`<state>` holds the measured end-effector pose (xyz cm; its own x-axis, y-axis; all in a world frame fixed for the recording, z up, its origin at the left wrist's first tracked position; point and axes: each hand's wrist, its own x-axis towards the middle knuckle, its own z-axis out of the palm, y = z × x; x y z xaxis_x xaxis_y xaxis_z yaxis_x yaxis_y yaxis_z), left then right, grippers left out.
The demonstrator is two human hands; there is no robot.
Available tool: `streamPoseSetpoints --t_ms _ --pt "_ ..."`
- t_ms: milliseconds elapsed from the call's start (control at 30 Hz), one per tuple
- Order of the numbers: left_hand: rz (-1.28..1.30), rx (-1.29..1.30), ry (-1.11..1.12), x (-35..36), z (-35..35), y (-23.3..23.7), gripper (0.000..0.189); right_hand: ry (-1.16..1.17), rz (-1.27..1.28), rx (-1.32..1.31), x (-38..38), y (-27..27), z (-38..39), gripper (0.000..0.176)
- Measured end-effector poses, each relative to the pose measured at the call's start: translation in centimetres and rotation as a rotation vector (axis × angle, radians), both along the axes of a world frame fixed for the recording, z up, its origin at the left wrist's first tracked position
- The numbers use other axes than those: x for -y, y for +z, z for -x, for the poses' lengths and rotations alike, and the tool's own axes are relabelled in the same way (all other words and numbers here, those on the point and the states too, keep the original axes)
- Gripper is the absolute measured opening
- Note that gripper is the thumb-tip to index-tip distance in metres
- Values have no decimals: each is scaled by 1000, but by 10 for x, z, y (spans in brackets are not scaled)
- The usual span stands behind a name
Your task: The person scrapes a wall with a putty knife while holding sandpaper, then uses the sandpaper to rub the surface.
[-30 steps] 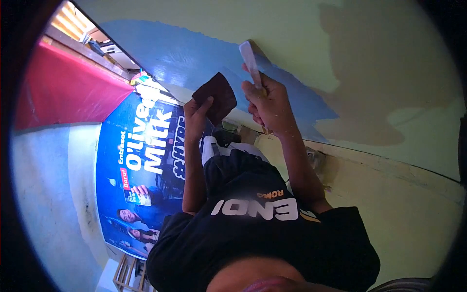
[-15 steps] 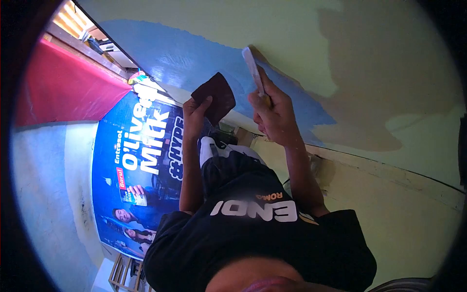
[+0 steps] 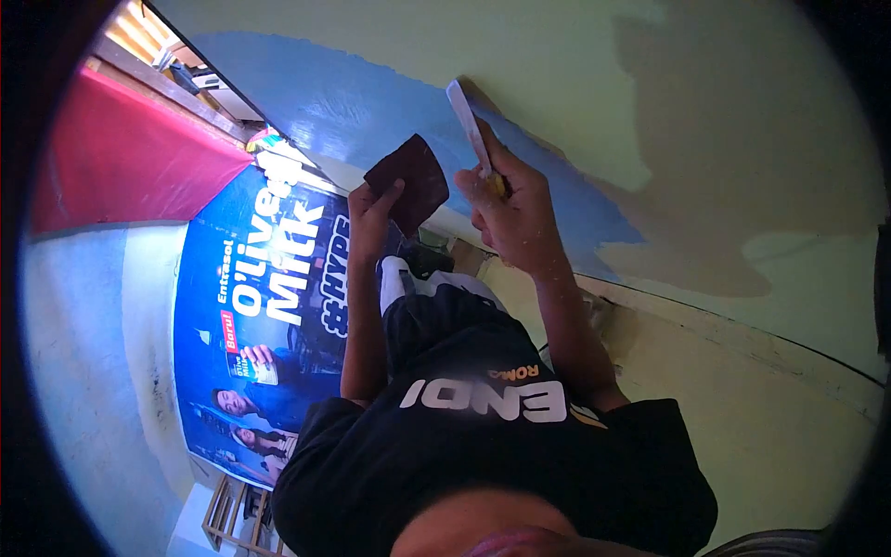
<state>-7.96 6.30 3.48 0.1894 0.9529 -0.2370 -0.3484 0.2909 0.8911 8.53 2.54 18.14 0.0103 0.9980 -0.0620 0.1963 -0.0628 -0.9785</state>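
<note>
My left hand (image 3: 371, 215) is closed on a dark maroon, roughly square sheet (image 3: 415, 186), its thumb lying across the face. Its fingers are partly hidden behind the sheet. In my right hand (image 3: 520, 218) is a putty knife (image 3: 471, 130) with a yellow handle and a pale, smeared blade. The blade points up and away, overlapping the blue patch (image 3: 362, 111) on the green wall (image 3: 557, 46) in this view. A small gap separates my right hand from the sheet.
On the left hangs a blue printed banner (image 3: 251, 325) with a red sheet (image 3: 139, 158) above it. A wooden rack (image 3: 223, 520) stands at the lower left. Along the wall's foot runs a ledge (image 3: 705, 320). Dark shadows fall across the wall.
My right hand and the putty knife have shifted slightly up and to the left, towards the sheet. My left hand has barely moved and still holds the sheet.
</note>
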Motion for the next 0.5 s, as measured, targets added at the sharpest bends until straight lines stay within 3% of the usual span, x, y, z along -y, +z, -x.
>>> streamPoseSetpoints --t_ms 100,267,400,500 --pt "-18 -2 19 -1 1 -5 26 -35 91 -5 7 0 -3 56" --pt "-35 60 48 0 2 -6 26 -30 -46 46 2 -11 6 56" --pt "-41 27 53 0 5 -10 26 -38 139 26 8 -3 1 57" --pt "-26 7 34 5 8 -3 26 -20 15 25 -7 -8 13 57"
